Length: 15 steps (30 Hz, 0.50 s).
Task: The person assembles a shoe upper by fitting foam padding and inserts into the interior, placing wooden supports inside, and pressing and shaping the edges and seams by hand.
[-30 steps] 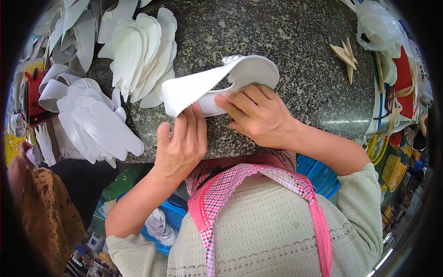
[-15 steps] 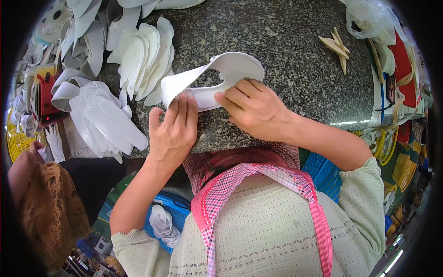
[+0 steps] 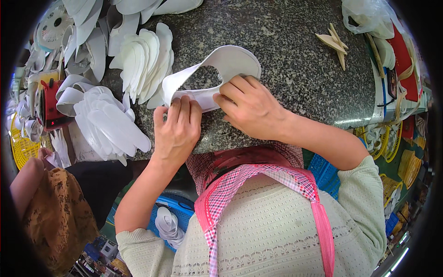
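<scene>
A white shoe upper (image 3: 233, 59), bent into an open loop, rests on its edge on the speckled stone tabletop (image 3: 290, 51). My left hand (image 3: 177, 131) grips the upper's near left part, its fingertips pressed against the inner side and the thumb held apart from the fingers. On the near right part, my right hand (image 3: 254, 111) pinches the edge with bent fingers. Part of the near edge is hidden behind both hands. Left of the upper lies a fanned stack of white curved shoe pieces (image 3: 146, 60).
White elongated pieces (image 3: 108, 120) hang over the table's left edge, near a red device (image 3: 51, 104). Pale pointed sticks (image 3: 337, 45) and a clear plastic bag (image 3: 369, 18) lie at the right. A blue basket (image 3: 177, 205) stands below; a co-worker's arm (image 3: 27, 182) shows at left.
The shoe upper has turned slightly, its far edge shifting a little left and away from me. Both hands keep hold of it. The whole view has shifted slightly.
</scene>
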Each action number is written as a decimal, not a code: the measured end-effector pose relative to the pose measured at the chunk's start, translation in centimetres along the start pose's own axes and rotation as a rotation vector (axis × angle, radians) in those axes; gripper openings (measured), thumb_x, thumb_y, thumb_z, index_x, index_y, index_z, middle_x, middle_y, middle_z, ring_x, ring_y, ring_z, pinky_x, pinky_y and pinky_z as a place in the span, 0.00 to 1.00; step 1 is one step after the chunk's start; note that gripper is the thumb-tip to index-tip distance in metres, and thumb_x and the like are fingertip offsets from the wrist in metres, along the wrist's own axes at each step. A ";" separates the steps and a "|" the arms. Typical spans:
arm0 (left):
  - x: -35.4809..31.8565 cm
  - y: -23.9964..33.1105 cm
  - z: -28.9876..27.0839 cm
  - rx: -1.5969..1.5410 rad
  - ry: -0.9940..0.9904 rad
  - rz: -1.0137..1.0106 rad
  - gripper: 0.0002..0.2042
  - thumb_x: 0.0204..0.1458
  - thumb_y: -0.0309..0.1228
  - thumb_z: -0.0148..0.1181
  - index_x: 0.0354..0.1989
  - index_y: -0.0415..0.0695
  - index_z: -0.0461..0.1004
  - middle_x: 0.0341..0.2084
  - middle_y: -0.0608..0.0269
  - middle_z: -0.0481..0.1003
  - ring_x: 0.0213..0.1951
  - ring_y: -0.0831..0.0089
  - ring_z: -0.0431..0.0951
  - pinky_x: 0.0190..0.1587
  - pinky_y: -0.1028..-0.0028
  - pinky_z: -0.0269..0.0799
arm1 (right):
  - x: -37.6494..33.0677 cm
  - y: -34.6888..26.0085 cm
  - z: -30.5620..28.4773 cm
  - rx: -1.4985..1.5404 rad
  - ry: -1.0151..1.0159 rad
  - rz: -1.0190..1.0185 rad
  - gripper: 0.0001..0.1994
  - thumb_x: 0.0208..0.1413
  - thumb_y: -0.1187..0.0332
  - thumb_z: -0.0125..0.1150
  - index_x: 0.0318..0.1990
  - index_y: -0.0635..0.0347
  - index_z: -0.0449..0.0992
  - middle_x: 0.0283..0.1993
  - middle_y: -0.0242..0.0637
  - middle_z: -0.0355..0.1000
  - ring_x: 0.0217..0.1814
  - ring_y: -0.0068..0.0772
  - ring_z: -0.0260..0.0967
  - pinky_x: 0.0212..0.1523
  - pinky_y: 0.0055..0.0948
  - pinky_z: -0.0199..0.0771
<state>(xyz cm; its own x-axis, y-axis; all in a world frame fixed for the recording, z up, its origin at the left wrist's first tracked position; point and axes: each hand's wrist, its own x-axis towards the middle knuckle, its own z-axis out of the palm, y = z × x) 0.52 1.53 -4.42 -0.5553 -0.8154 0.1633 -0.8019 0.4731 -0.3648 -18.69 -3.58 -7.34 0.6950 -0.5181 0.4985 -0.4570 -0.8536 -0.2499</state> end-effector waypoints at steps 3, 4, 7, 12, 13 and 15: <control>0.3 -0.1 0.0 -0.115 -0.047 -0.069 0.15 0.42 0.26 0.52 0.41 0.41 0.69 0.42 0.62 0.71 0.44 0.70 0.70 0.42 0.69 0.59 | 0.3 -0.1 -0.2 -0.027 -0.015 -0.009 0.08 0.38 0.70 0.52 0.26 0.64 0.71 0.30 0.36 0.64 0.38 0.34 0.62 0.38 0.30 0.64; 0.3 0.0 0.0 -0.113 -0.046 -0.073 0.15 0.42 0.26 0.52 0.41 0.41 0.69 0.42 0.62 0.71 0.44 0.70 0.70 0.42 0.69 0.59 | 0.3 -0.1 -0.2 -0.026 -0.015 -0.013 0.08 0.38 0.70 0.52 0.26 0.64 0.71 0.30 0.36 0.64 0.38 0.34 0.62 0.38 0.30 0.64; -0.3 0.2 0.2 -0.104 -0.027 -0.090 0.14 0.43 0.26 0.52 0.41 0.42 0.69 0.42 0.62 0.71 0.44 0.70 0.69 0.42 0.69 0.60 | 0.6 0.0 0.1 -0.030 0.012 -0.016 0.07 0.37 0.70 0.53 0.25 0.63 0.71 0.29 0.36 0.64 0.37 0.34 0.62 0.38 0.30 0.64; -0.3 -0.9 0.2 -0.124 0.072 -0.049 0.14 0.43 0.26 0.55 0.40 0.44 0.70 0.38 0.66 0.72 0.41 0.73 0.70 0.41 0.69 0.59 | 0.6 0.1 -0.4 0.055 -0.006 -0.056 0.09 0.37 0.71 0.55 0.30 0.62 0.73 0.32 0.38 0.66 0.38 0.35 0.64 0.39 0.31 0.65; 0.0 -1.2 0.0 -0.130 0.101 -0.035 0.13 0.42 0.26 0.56 0.40 0.44 0.71 0.35 0.68 0.73 0.40 0.73 0.71 0.40 0.69 0.59 | 0.8 0.3 -1.0 0.049 -0.004 -0.063 0.09 0.37 0.71 0.55 0.30 0.62 0.73 0.32 0.38 0.66 0.38 0.35 0.64 0.39 0.31 0.65; 0.9 -2.0 -0.9 -0.238 0.133 -0.052 0.12 0.42 0.26 0.57 0.38 0.45 0.72 0.32 0.69 0.73 0.38 0.73 0.71 0.40 0.69 0.59 | 1.7 1.0 -3.2 0.210 0.345 -0.125 0.14 0.36 0.74 0.59 0.37 0.62 0.75 0.36 0.40 0.68 0.41 0.38 0.65 0.42 0.34 0.67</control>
<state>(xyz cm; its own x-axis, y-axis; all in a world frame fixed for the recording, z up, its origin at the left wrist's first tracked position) 1.45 0.17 -2.73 -0.5239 -0.7970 0.3005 -0.8503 0.5100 -0.1296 -19.70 -5.16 -4.07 0.4953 -0.3916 0.7755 -0.2329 -0.9198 -0.3157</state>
